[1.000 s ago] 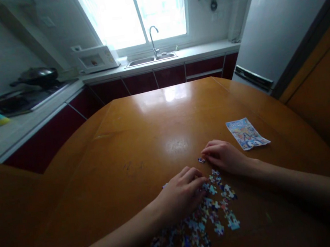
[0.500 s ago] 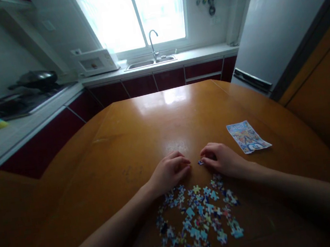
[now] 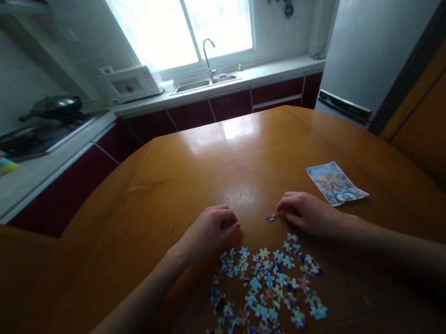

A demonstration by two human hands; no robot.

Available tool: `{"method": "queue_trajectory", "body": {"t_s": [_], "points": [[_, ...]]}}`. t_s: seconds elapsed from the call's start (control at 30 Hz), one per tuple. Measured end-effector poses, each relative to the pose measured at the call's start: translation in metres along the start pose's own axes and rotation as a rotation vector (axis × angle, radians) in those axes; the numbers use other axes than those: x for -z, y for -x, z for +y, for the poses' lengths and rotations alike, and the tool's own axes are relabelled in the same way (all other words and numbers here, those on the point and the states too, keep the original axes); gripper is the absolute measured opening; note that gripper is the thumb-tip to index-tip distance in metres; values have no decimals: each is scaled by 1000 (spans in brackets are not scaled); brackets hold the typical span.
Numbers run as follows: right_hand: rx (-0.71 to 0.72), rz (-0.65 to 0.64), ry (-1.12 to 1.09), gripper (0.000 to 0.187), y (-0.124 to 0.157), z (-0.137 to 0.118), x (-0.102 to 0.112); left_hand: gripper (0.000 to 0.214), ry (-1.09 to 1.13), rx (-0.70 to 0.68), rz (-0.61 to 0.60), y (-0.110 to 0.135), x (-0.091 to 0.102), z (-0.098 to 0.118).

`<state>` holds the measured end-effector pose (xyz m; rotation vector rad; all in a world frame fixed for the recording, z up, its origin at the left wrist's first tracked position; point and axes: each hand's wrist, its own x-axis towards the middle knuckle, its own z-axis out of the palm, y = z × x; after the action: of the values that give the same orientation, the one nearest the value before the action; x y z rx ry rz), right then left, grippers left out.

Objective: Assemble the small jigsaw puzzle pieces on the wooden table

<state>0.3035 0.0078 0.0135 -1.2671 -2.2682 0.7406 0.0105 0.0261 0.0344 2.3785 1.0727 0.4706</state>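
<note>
A heap of loose colourful jigsaw pieces (image 3: 264, 293) lies on the orange wooden table (image 3: 214, 162) in front of me. My left hand (image 3: 210, 229) rests on the table just above the heap's left side, fingers curled into a loose fist; whatever is inside is hidden. My right hand (image 3: 307, 213) lies above the heap's right side, fingers bent and pressed together, with the tips at the right edge of a small separate puzzle piece (image 3: 271, 217). A printed picture sheet (image 3: 335, 182) lies flat to the right of my right hand.
Beyond the table runs a kitchen counter with a sink and tap (image 3: 211, 75), a white microwave (image 3: 132, 83) and a stove with a black pan (image 3: 53, 107). A grey fridge (image 3: 373, 32) stands at the right, beside a wooden panel (image 3: 439, 122).
My left hand has left the heap of pieces and moved up and to the left, closing into a fist. My right hand and the small piece stayed put.
</note>
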Motion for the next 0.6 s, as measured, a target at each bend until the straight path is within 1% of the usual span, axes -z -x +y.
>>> {"method": "queue_trajectory", "body": {"t_s": [0.03, 0.1, 0.13, 0.17, 0.23, 0.37, 0.5, 0.6], "points": [[2, -28, 10, 17, 3, -2, 2, 19, -7, 2, -55, 3, 6, 2], [13, -83, 42, 19, 9, -8, 5, 11, 2, -6, -221, 8, 16, 7], [23, -112, 62, 19, 13, -11, 5, 9, 0, -4, -282, 10, 20, 10], [33, -138, 84, 18, 16, -16, 4, 9, 2, -5, -309, 11, 22, 13], [41, -180, 131, 17, 22, -24, 1, 11, 15, -17, -322, 13, 23, 18], [29, -231, 192, 17, 32, -35, -5, 10, 33, -38, -335, 16, 18, 25], [34, -272, 154, 17, 37, -41, -4, 13, 43, -60, -336, 19, 16, 27], [14, -277, 115, 19, 35, -41, 0, 17, 47, -62, -368, 19, 19, 26]]}}
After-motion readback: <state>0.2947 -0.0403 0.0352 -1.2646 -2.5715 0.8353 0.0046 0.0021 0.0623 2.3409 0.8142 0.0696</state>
